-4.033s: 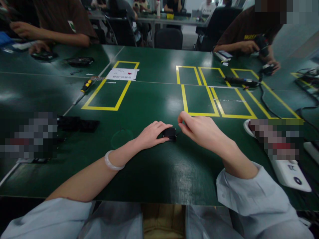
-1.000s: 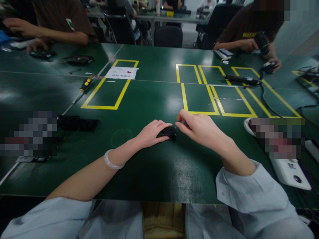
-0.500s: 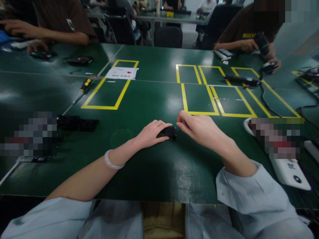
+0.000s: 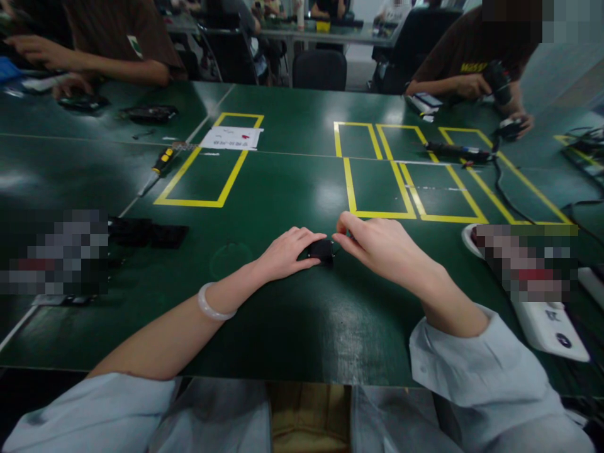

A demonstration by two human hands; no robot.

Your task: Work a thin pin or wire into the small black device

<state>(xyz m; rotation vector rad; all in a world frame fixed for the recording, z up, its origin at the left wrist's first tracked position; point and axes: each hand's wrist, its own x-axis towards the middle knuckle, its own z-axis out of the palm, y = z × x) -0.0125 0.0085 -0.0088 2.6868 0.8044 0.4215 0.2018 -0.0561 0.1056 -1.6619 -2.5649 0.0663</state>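
A small black box-shaped part sits on the green table, set well back from the near edge and well short of the far one. The left hand straddles it from its left end, thumb pressed along the side facing the near edge and forefinger along the side facing the far edge, so it is pinched between them. The right hand is poised just beside the part's other end, thumb and forefinger drawn close together; I cannot tell whether they grip anything, though a thin dark line seems to run between them and the part. The part looks light and stiff, probably smooth plastic that could skid on the glossy tabletop, so its two long sides are the sensible hold; the tiny bright spots at its right-hand corners may be more delicate and best left unpressed. Its left end is hidden by the hand, its underside is out of sight, and its dark face shows little detail. Pixelated blocks cover the items toward the table's left and most of the white power strip at the right.
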